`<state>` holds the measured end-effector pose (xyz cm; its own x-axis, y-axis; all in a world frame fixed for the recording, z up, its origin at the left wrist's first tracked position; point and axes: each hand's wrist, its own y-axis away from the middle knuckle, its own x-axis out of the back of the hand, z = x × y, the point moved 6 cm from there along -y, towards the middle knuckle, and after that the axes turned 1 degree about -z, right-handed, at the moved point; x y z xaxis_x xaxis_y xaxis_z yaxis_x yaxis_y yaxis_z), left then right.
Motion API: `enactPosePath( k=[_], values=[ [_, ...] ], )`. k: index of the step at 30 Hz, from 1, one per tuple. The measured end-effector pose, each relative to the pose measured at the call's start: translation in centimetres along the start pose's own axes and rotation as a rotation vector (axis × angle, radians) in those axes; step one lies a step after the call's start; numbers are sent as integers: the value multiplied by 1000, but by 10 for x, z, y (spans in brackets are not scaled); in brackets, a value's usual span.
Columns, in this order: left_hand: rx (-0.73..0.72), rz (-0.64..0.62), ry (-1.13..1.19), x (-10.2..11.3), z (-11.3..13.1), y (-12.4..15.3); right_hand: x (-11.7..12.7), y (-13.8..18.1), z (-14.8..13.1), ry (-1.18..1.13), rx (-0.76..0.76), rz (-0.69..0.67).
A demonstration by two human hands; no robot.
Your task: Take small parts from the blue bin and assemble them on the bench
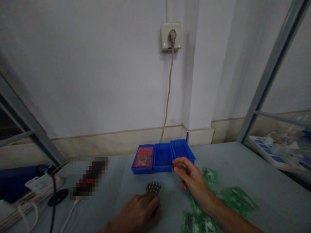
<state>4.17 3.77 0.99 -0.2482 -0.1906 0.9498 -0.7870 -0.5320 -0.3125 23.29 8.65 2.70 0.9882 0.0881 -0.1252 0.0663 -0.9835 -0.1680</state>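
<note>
My left hand point(139, 212) is closed at the near edge of a small dark piece covered in rows of shiny round studs point(153, 187), low over the table. My right hand point(191, 181) is raised at the front of the blue bins, thumb and forefinger brought together; whatever is between the tips is too small to make out. Just left of those fingertips, a few small dark parts point(167, 164) lie in the middle blue bin point(163, 152). The left blue bin point(133, 169) holds a red sheet with a clear bag point(143, 160). Beside it stands the right blue bin point(182, 147).
Green plastic packets point(236, 199) lie under and around my right forearm. A blurred-out object point(89, 179) with a white cable sits at left, near a power strip point(43, 187) and a black round base point(58, 197). Behind the table rises a wall with a socket point(171, 37).
</note>
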Motion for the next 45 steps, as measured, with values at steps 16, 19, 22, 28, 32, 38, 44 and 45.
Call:
enactPosePath(
  k=[16,19,22,28,32,38,44,45],
  values=[
    [1,-41,43,0,0,0,-2,-1,-1,-4,2,-24],
    [7,-46,27,-2,-1,2,-1,0,0,11,-18,-10],
    [7,-49,21,-4,-1,4,-1,1,2,4,-50,-10],
    [0,-49,10,-4,-1,3,0,1,1,62,-2,-7],
    [-6,-44,20,-1,0,2,0,5,-10,264,143,23],
    [2,-48,1,-2,-1,1,-6,10,-20,397,224,6],
    [6,-60,15,-2,0,2,-4,5,-14,200,117,-20],
    [1,-49,16,-1,0,2,-5,4,-11,134,83,-40]
  ],
)
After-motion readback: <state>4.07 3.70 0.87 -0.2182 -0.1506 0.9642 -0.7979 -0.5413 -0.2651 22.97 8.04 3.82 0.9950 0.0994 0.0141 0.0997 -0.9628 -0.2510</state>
